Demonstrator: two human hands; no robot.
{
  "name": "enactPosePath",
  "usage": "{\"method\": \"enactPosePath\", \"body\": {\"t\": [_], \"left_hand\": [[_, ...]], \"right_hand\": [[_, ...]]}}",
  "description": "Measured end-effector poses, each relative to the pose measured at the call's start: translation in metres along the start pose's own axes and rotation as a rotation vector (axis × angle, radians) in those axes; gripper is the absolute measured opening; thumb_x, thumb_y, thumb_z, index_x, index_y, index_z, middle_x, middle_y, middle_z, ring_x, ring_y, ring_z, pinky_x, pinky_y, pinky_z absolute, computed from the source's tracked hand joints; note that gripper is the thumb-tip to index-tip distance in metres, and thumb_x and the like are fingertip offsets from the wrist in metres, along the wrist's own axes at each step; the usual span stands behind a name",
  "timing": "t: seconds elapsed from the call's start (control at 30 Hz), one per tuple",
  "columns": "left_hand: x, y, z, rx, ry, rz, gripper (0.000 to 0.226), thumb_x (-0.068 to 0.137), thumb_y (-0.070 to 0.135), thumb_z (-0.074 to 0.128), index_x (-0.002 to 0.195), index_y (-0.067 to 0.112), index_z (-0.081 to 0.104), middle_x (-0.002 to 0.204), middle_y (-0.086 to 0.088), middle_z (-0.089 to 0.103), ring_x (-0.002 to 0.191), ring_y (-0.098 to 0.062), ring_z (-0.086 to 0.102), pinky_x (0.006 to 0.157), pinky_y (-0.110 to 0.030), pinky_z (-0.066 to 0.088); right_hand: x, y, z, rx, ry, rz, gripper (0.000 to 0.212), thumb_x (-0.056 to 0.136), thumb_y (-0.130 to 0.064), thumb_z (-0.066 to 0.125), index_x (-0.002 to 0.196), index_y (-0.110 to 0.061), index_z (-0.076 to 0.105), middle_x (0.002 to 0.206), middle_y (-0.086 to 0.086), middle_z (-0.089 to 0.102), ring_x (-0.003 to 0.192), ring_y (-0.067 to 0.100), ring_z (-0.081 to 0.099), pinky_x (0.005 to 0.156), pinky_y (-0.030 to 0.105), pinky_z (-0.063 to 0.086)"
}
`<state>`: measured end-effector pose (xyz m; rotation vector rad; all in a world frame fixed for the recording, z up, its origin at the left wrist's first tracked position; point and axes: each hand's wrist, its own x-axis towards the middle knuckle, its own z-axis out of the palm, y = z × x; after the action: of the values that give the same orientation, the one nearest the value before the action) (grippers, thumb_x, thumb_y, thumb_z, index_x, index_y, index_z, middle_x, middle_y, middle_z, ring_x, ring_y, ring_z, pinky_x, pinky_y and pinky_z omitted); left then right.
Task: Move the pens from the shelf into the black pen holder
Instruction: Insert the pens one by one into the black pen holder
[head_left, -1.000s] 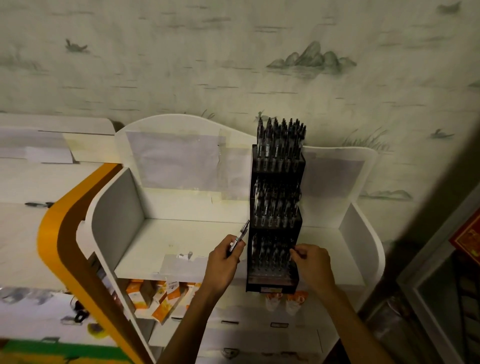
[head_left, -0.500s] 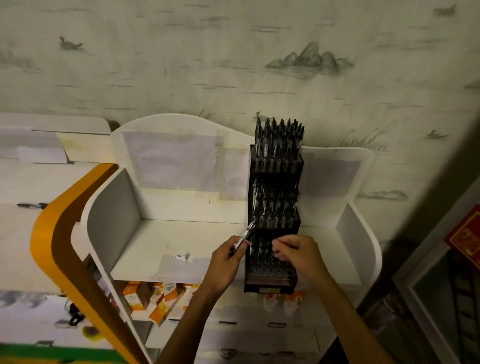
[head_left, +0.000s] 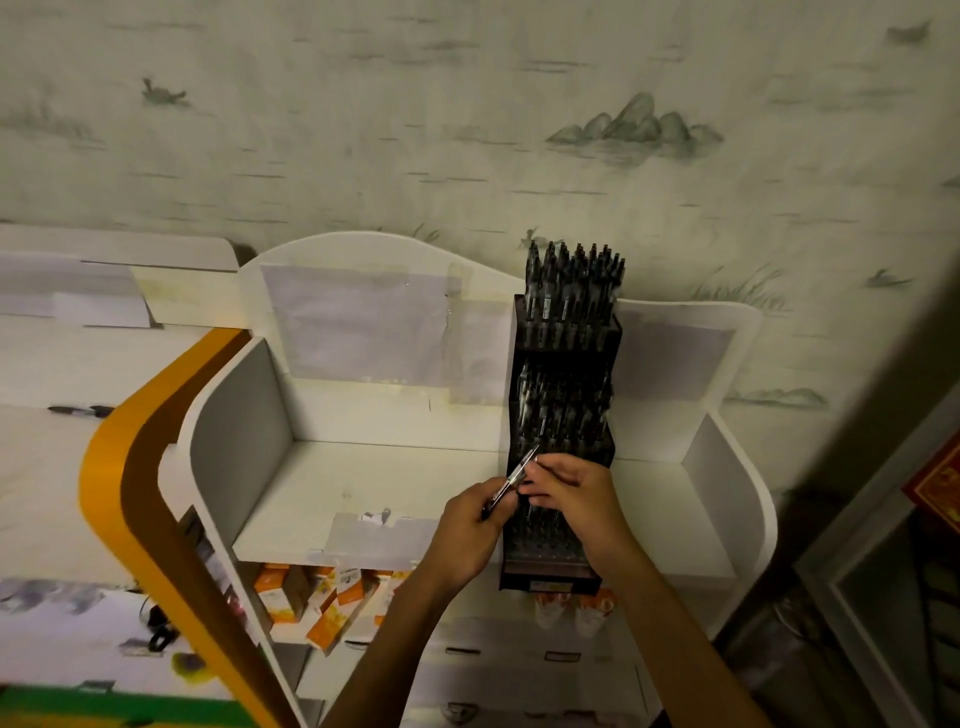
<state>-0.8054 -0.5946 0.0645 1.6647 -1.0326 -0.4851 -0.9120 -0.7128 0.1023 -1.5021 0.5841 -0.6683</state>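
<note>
A tall black tiered pen holder (head_left: 565, 358) stands on the white shelf (head_left: 363, 483), right of centre, with several dark pens standing in its upper tiers. My left hand (head_left: 470, 530) is closed on a dark pen (head_left: 511, 480), tip pointing up and right toward the holder's lower tier. My right hand (head_left: 576, 499) is in front of the lower tier, with its fingertips pinching the upper end of that same pen. The lowest tier is partly hidden behind my hands.
The shelf has white side walls (head_left: 244, 410) and a curved back panel. Orange and white boxes (head_left: 322, 603) sit on the level below. An orange curved panel (head_left: 130, 467) stands at left. A lone dark pen (head_left: 80, 410) lies on the far left surface.
My right hand moved left from the holder's right side to the pen's tip. My left hand raised the pen slightly toward the holder. The view shifted a little.
</note>
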Motion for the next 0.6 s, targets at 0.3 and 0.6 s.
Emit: {"method": "enactPosePath", "body": {"t": [0.3, 0.6], "left_hand": [[0.002, -0.006, -0.025, 0.349, 0.113, 0.027, 0.029, 0.100, 0.047, 0.049, 0.125, 0.038, 0.063, 0.112, 0.010, 0.060, 0.092, -0.003, 0.060, 0.082, -0.028, 0.054], [0.001, -0.015, -0.043, 0.557, 0.131, 0.036, 0.040, 0.093, 0.058, 0.048, 0.128, 0.042, 0.059, 0.125, 0.008, 0.060, 0.112, -0.014, 0.057, 0.093, -0.042, 0.052]], "right_hand": [[0.005, -0.009, -0.006, -0.120, 0.208, -0.179, 0.012, 0.089, -0.016, 0.069, 0.098, -0.010, 0.073, 0.087, 0.001, 0.075, 0.079, 0.014, 0.073, 0.074, 0.028, 0.060], [-0.001, 0.013, -0.003, -0.575, 0.285, -0.367, 0.015, 0.086, -0.020, 0.073, 0.100, -0.014, 0.075, 0.084, -0.009, 0.072, 0.075, -0.004, 0.065, 0.073, 0.003, 0.048]]}}
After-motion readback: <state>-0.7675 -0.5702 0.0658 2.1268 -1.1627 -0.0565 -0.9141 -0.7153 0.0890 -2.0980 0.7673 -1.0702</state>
